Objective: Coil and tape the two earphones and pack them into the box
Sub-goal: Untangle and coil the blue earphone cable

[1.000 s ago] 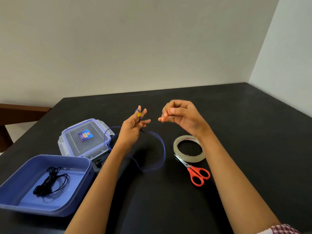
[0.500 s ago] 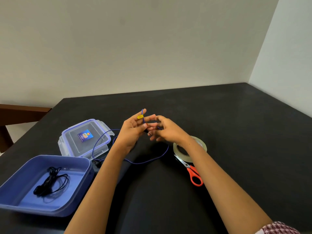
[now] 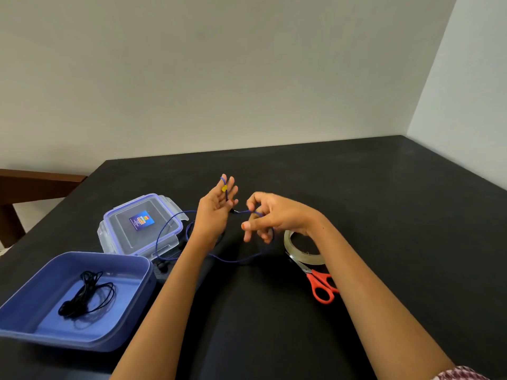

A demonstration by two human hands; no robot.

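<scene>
Since half a second ago the right fingers, which then met the left fingertips, have drawn off to the right, and a short span of the blue earphone cord is now stretched between the two hands. The left fingers stand straighter and higher than before. Tape, scissors, box and lid have not moved.

The right hand is above the counter, index finger and thumb curled and pinching the cord, the remaining fingers loosely bent below. The left hand is raised, wrist low, fingers extended and pointing up rather than curled; the cord is looped over one fingertip, with a yellow piece on the cord just below the loop. Whether the left thumb presses the cord cannot be told. From the hands the slack cord hangs to the counter, one loop lying across the lid, another running beneath the forearms.

The box, an open blue tray at the near left, holds the black earphone, coiled in a loose bundle on its floor. The clear lid, blue-rimmed and bearing a small label, lies flat just behind the box. The tape lies under the right wrist; the scissors, orange-handled, lie against its near side.
</scene>
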